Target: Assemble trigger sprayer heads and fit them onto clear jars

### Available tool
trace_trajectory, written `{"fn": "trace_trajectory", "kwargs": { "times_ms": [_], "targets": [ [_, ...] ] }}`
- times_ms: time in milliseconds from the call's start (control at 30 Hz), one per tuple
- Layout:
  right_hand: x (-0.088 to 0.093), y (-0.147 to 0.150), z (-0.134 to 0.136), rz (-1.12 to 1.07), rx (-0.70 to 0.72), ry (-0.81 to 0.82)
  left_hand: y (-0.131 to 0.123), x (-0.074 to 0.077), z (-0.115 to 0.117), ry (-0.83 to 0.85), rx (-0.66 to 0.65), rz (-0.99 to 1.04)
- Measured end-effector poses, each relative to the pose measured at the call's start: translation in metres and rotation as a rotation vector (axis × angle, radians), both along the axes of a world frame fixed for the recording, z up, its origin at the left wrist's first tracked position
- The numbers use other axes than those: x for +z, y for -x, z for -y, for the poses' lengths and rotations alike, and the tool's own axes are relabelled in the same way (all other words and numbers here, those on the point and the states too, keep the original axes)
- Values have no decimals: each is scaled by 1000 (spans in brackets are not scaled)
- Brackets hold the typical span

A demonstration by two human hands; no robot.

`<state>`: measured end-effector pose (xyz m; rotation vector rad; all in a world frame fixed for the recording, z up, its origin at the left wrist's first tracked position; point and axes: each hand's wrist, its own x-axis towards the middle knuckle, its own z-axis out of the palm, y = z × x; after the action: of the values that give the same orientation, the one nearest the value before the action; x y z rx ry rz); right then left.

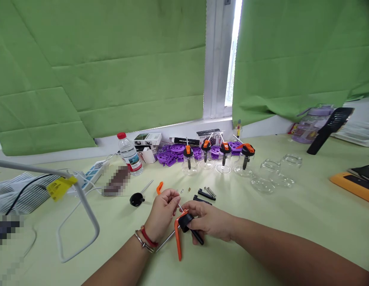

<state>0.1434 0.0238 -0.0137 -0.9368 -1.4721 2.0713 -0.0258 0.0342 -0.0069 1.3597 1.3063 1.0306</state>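
My right hand (208, 222) grips a black pump head (186, 221) with a long orange lever (177, 240) hanging from it and a black tube below. My left hand (163, 212) is pinched on a thin metal pin (180, 207) at the top of that pump head. A metal rod (165, 241) sticks out under my left wrist. Just beyond my hands lie a small orange clip (159, 187), a black cap with a metal stem (137, 198), black plastic bars (206, 194), a spring (210, 192) and tiny loose bits.
Several glass jars with orange-black pump tops (223, 157) stand in a row before purple plastic parts (172, 153). Empty glass jars (274, 172) lie right of them. A water bottle (130, 154), boxes, a power strip (93, 171), a white metal frame (83, 206) and an orange pad (353, 184) surround.
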Motion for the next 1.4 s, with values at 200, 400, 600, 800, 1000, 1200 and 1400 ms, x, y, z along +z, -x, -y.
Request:
{"fn": "trace_trajectory", "kwargs": {
  "times_ms": [200, 400, 600, 800, 1000, 1200, 1400],
  "targets": [
    [3, -2, -4, -13, -5, 65, 1, 2, 4, -162, 59, -121],
    [3, -4, -4, -61, 18, 104, -2, -3, 4, -88, 81, -60],
    [0, -4, -4, -40, 65, 90, 8, -12, -7, 32, 197, 50],
    [-5, -2, -6, 4, -54, 90, 22, -10, -10, -401, 250, -321],
    [-2, -2, -4, 19, -35, 95, 19, -6, -10, -580, -5, -1083],
    [-1, -5, -5, 14, -73, 105, 13, -8, -8, -475, -153, -1236],
    [-1, -6, -8, -42, -81, 110, 15, -1, -1, -515, -79, -1034]
  ]
}}
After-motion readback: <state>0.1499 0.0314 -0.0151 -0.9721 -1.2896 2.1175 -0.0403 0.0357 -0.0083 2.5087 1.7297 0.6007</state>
